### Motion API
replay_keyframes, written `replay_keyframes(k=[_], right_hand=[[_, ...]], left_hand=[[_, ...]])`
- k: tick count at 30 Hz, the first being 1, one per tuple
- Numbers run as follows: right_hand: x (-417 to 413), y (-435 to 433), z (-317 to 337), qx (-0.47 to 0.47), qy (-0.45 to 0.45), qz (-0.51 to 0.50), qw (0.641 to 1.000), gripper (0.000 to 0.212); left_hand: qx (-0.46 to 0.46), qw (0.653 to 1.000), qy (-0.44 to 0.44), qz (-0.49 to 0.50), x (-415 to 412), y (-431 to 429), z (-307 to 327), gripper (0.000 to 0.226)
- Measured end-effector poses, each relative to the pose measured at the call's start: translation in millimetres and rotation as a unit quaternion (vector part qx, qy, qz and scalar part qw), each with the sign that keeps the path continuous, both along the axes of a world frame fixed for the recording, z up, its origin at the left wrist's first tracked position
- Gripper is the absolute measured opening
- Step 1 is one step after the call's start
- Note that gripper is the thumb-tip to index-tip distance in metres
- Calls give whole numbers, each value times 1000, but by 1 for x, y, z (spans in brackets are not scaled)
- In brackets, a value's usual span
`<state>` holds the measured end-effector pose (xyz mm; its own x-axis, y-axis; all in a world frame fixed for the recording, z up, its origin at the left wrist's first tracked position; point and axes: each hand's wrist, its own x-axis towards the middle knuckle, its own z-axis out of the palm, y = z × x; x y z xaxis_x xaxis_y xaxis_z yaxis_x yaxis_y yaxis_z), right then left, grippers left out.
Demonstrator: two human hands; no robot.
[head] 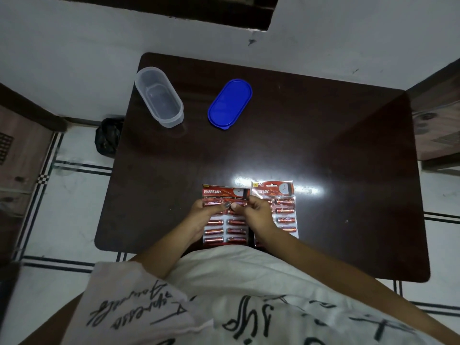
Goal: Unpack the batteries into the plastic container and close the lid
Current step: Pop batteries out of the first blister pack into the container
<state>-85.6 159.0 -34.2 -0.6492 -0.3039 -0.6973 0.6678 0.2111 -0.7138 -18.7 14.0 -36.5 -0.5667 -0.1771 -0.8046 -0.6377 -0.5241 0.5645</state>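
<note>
Batteries point(215, 231) are bound for the clear plastic container point(159, 95), which stands open at upper left with the blue lid point(230, 103) beside it. At lower centre, left hand point(199, 220) and right hand point(256, 215) both pinch the top row of the sealed left pack point(224, 192). A sudden tear could fling cells off the table point(323, 145). The second pack point(283, 207) lies just to the right.

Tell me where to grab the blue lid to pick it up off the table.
Probably the small tab at the near end of the blue lid. The lid lies flat on the table, so its rim gives little to pinch, while the tab juts toward you. Come from the near side, thumb on top, a finger under it.
</note>
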Motion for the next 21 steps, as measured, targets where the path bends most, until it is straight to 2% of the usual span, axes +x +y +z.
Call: replay_keyframes(k=[6,10,14,18,21], right_hand=[[8,-3,-8,26,37,-31,998,18],[1,3,-7,16,20,-9,1000,18],[-13,14,-9,-21,-64,42,997,24],[-15,15,-9,-49,-104,46,992,23],[-14,19,-6,-34,-82,72,993,15]], left_hand=[[-48,998,-1,32,-3,12,1,19],[-74,997,2,35,-4,16,-1,19],[-39,999,-3,-6,-3,7,1,24],[-8,999,-13,-35,-1,-3,2,46],[26,998,-16,-52,-2,-7,8,34]])
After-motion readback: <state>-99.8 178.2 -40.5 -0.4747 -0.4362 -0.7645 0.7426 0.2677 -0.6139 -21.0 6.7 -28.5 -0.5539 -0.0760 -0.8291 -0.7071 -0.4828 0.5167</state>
